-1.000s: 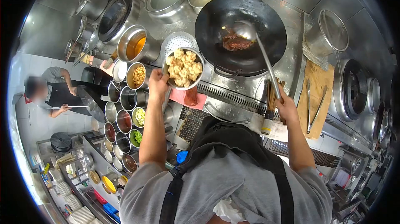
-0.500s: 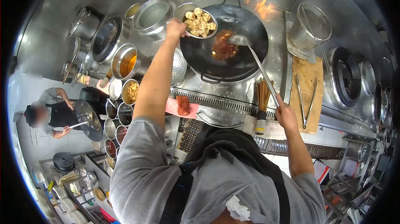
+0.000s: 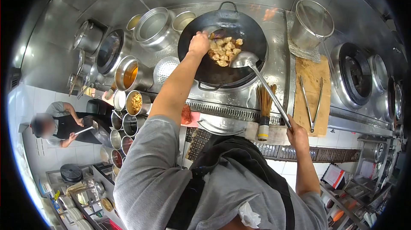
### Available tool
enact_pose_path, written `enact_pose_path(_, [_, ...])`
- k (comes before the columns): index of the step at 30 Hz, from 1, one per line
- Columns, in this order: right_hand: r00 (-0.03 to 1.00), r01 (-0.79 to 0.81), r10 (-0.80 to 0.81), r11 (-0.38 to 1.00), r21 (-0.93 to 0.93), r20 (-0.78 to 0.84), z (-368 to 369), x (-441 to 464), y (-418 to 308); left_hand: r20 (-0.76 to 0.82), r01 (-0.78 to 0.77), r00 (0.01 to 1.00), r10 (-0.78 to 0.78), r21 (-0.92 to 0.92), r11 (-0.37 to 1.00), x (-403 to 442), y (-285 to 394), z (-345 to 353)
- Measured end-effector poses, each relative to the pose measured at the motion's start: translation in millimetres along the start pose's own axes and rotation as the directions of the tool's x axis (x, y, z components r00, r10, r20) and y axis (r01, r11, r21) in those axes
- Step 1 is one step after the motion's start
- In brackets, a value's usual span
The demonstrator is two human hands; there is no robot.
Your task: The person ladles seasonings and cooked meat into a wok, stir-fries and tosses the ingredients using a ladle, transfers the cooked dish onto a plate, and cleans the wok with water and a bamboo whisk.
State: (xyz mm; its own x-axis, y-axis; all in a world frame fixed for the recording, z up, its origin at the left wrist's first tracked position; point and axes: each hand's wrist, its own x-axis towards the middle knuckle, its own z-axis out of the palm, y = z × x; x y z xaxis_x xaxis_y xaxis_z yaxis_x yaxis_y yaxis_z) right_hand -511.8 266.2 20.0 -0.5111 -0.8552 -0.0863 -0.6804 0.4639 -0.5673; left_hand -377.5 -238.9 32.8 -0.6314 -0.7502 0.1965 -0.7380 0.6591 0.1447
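Note:
My left hand (image 3: 199, 44) is closed on the rim of a metal bowl (image 3: 211, 29), which is tipped over the wok (image 3: 192, 26) and mostly hidden by my fingers. Pale, lumpy chunks that look like battered meat (image 3: 222, 51) lie in the wok just below the bowl. With my right hand (image 3: 297, 136) I grip the far end of a long-handled ladle (image 3: 274, 89). Its bowl rests inside the wok, touching or very near the chunks on their right side.
Tongs (image 3: 311, 101) lie on brown cardboard at the right, below a strainer on a pot (image 3: 310, 24). A bamboo brush (image 3: 265, 106) stands at the front edge. Pots and seasoning tins (image 3: 136, 103) line the left. Flame (image 3: 269, 14) shows behind the wok. Another person (image 3: 64, 123) works far left.
My left hand has moved right and down, and the bowl has tipped, so its chunks are now in the wok. The ladle's head has shifted down toward me. The flame looks smaller.

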Motion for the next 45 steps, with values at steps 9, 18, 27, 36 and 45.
enact_pose_path(9, [0.99,0.077,-0.067,0.994,0.072,-0.123,6,25,6,-0.051,-0.302,0.949,0.311,0.135,0.944,-48,31,-54])
enact_pose_path(18, [0.997,0.061,-0.054,0.99,0.127,-0.062,-5,17,1,-0.236,-0.077,0.971,0.043,-0.139,0.987,-99,26,-15])
enact_pose_path(27, [0.999,0.03,-0.046,0.917,0.398,0.03,26,11,-21,0.272,0.241,0.648,-0.711,-0.959,-0.147,-276,-46,-61])
enact_pose_path(36, [0.985,0.084,-0.113,0.973,0.214,0.128,100,104,24,0.352,-0.229,0.014,-0.936,-0.91,-0.345,-721,-23,-29])
enact_pose_path(45, [0.933,0.279,-0.307,0.947,0.16,0.186,185,32,-175,0.284,-0.446,-0.768,-0.574,-0.881,0.16,-997,141,-115])
